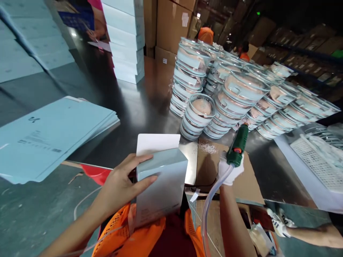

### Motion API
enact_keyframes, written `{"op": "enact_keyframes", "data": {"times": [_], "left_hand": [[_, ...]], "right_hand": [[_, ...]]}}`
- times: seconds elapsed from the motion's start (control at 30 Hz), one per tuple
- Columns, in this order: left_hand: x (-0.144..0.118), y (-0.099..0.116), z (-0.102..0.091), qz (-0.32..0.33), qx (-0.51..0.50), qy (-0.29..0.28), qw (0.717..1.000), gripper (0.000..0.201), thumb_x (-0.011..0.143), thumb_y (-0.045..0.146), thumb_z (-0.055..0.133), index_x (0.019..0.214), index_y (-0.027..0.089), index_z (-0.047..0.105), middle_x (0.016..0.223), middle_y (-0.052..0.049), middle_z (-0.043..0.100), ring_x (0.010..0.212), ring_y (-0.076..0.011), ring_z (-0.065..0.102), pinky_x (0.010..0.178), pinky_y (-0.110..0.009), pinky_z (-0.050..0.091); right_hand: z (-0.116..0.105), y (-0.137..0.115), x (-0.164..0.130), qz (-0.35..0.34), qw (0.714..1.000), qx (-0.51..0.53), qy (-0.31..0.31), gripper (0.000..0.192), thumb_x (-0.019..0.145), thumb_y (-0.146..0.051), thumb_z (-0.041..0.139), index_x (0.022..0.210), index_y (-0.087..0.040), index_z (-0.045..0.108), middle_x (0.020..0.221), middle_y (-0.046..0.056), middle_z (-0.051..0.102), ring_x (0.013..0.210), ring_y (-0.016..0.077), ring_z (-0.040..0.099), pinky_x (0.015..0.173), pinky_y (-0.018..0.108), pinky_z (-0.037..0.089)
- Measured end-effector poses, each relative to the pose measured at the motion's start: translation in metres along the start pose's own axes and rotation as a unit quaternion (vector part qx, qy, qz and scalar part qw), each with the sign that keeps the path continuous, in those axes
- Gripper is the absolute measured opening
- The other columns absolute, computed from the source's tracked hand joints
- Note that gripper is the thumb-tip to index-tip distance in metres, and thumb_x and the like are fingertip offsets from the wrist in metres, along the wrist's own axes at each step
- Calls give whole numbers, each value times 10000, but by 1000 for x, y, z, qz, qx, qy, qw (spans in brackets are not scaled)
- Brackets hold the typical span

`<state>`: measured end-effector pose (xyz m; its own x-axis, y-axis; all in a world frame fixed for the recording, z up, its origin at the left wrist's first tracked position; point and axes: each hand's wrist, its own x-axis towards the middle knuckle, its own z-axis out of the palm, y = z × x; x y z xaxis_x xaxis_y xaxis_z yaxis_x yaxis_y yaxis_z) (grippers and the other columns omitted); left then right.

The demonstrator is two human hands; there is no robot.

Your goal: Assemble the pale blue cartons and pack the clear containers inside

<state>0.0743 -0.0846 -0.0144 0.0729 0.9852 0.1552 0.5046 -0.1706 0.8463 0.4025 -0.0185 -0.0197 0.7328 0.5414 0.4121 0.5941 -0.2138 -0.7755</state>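
Observation:
My bare left hand (131, 176) grips a light blue carton (162, 182) by its left side, thumb on the front and fingers over the top. A white flap (157, 142) stands up at the carton's far edge. The carton is tilted against my orange vest at the table's front edge. In a white glove, my right hand (232, 169) is wrapped round a dark green glue gun (238, 146) with a clear hose (207, 207) running down from it. The gun's tip points away from me, over the brown cardboard sheet (249, 182), apart from the carton.
Flat blue carton blanks (53, 132) lie at the left. Stacked glass containers (198, 114) crowd the table's back right. A tall pile of blue boxes (124, 39) stands behind, with a white basket (316, 160) far right. Another person's hand (93, 34) shows at the back left.

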Motion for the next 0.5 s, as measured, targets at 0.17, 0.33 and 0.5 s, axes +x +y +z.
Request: {"op": "enact_keyframes", "data": {"times": [0.17,0.33,0.5], "left_hand": [[1,-3,2,0,-15,0,1000,474,867,522,689,1264,262,693,1143,-62,713,933,-250,726,676,-293,560],[15,6,-12,-7,-24,-14,1000,487,825,499,709,1214,206,721,1134,-94,736,914,-266,717,721,-335,556],[20,10,-25,-5,-69,27,997,458,823,465,727,1201,207,713,1176,-99,737,1074,-303,692,857,-372,559]], "right_hand": [[-4,6,14,12,999,28,11,197,897,-325,760,953,-157,673,954,20,705,909,196,682,887,416,554],[0,-15,42,14,985,154,-78,262,675,-327,818,782,-195,619,875,13,701,898,220,675,938,440,543],[-36,-42,24,56,927,295,-224,306,624,-452,685,819,-216,696,826,51,768,835,295,739,850,479,608]]}}
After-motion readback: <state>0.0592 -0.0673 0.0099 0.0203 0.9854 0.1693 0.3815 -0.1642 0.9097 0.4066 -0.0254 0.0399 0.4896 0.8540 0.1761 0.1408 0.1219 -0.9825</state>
